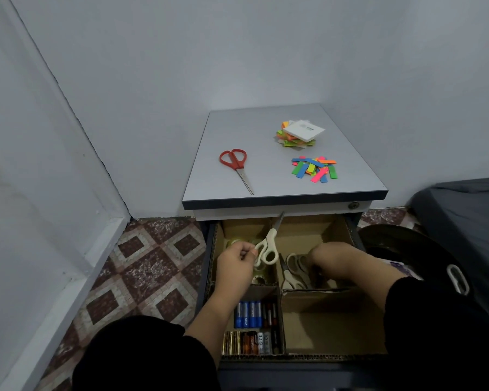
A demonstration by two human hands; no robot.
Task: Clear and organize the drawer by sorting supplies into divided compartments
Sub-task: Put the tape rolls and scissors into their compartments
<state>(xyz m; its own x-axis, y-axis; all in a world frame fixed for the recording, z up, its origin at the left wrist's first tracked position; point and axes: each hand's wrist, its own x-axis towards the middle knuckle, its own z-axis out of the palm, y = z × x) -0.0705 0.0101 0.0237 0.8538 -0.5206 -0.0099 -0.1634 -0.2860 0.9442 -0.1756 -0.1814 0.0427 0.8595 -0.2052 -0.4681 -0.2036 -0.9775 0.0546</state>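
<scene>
Nearest the camera, front-left compartment of the open drawer [350, 230] held batteries [251, 317] lying in two rows, blue ones behind, gold/black/white ones in front; front-right compartment showed bare cardboard. Cardboard dividers [280, 306] split the drawer into sections. Mid drawer, L hand [233, 263] pinched the handle of white scissors [267, 249] btw thumb & fingers, scissors lifted, blade tip pointing up-right toward the cabinet front. Clear tape rolls [259, 273] sat below them in back-left compartment, partly hidden. R hand [333, 259] reached down into the centre-right compartment w/ fingers curled out of sight; cannot tell if it gripped anything. Grey-handled scissors [294, 268] lay just beside it, touching or not unclear. Further back, on cabinet top [266, 176]: red scissors [235, 166] at left, loose coloured paper strips [314, 169] at right, and behind those a white notepad [304, 130] on a stack of neon sticky notes [290, 141].
</scene>
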